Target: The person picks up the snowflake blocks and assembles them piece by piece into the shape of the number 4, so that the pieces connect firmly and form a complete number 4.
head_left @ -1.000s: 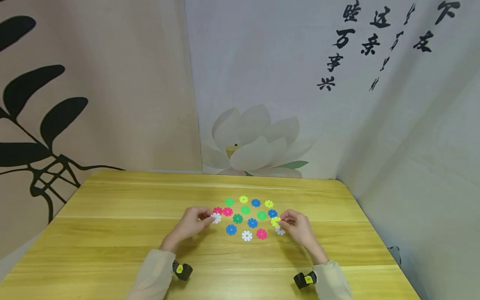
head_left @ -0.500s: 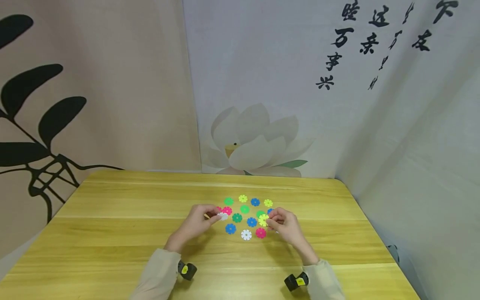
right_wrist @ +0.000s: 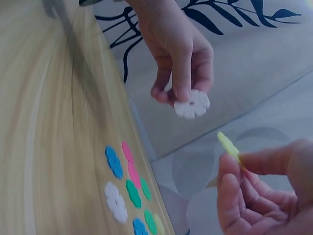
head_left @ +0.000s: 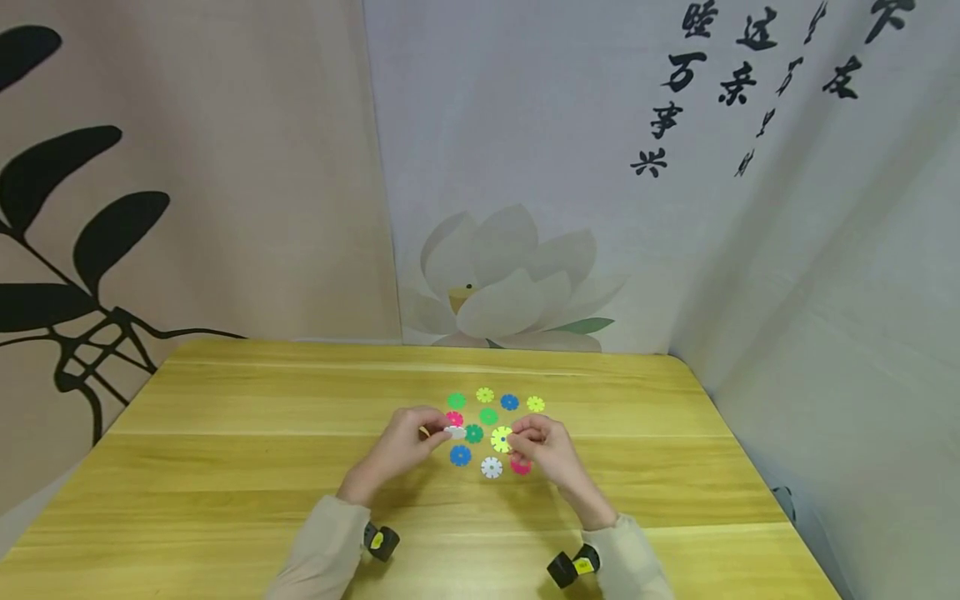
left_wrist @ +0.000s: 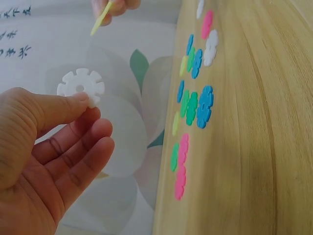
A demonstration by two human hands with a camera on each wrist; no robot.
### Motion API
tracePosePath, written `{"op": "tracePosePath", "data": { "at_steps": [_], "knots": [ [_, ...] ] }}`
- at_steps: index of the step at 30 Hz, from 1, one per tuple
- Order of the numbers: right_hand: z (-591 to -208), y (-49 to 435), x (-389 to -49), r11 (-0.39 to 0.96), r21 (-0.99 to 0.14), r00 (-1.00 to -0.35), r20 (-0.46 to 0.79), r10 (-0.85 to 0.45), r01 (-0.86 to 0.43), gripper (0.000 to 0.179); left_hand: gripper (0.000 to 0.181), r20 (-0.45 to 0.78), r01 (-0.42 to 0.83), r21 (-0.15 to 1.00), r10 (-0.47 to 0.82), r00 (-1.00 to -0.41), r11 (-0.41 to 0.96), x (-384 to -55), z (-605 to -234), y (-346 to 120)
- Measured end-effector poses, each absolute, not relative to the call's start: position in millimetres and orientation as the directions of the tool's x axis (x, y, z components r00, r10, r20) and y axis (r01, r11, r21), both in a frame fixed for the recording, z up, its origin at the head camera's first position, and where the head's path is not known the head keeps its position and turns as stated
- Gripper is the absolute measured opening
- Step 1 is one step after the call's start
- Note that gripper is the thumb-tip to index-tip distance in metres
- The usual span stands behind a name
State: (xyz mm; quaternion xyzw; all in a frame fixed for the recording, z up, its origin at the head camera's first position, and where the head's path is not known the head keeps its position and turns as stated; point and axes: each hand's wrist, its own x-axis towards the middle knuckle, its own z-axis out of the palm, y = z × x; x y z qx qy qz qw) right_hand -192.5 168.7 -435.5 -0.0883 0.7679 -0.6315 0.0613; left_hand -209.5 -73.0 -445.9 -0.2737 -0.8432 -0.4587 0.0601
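While the left hand [head_left: 405,439] is pointing inward above the bench [head_left: 247,467], its grip is pinching a white disc [left_wrist: 71,86] between thumb and finger; coloured discs [head_left: 456,456] are lying below, and the right hand [head_left: 549,454] is pointing inward too, its grip pinching a yellow disc [head_left: 497,437].

My left hand [head_left: 405,440] is raised just left of the dark green disc [head_left: 474,433], thumb and forefinger pinched, the other fingers loosely bent. My right hand [head_left: 549,454] is raised to the disc's right, pinching likewise, its remaining fingers curled. My sleeved forearms [head_left: 326,533] slant inward towards that disc.
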Motion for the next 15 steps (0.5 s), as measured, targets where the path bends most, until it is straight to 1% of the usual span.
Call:
{"op": "tracePosePath", "data": {
  "at_steps": [4, 7, 12, 15],
  "knots": [
    [-437, 161, -194, 0.157, -0.987, -0.982, -0.001, -0.187, -0.029, 0.015, 0.005, 0.367, 0.541, 0.719, 0.422, -0.829, 0.437, -210, -446, -71],
    [-438, 155, -195, 0.162, -0.987, -0.985, -0.011, -0.172, -0.017, 0.014, 0.005, 0.387, 0.566, 0.698, 0.435, -0.813, 0.438, -210, -447, -69],
    [-438, 148, -194, 0.158, -0.987, -0.984, -0.023, -0.179, -0.005, 0.013, 0.006, 0.413, 0.599, 0.676, 0.453, -0.79, 0.429, -210, -448, -66],
    [-431, 144, -190, 0.145, -0.989, -0.983, -0.038, -0.179, 0.011, 0.014, 0.005, 0.417, 0.605, 0.673, 0.458, -0.785, 0.425, -210, -449, -65]
  ]
}}
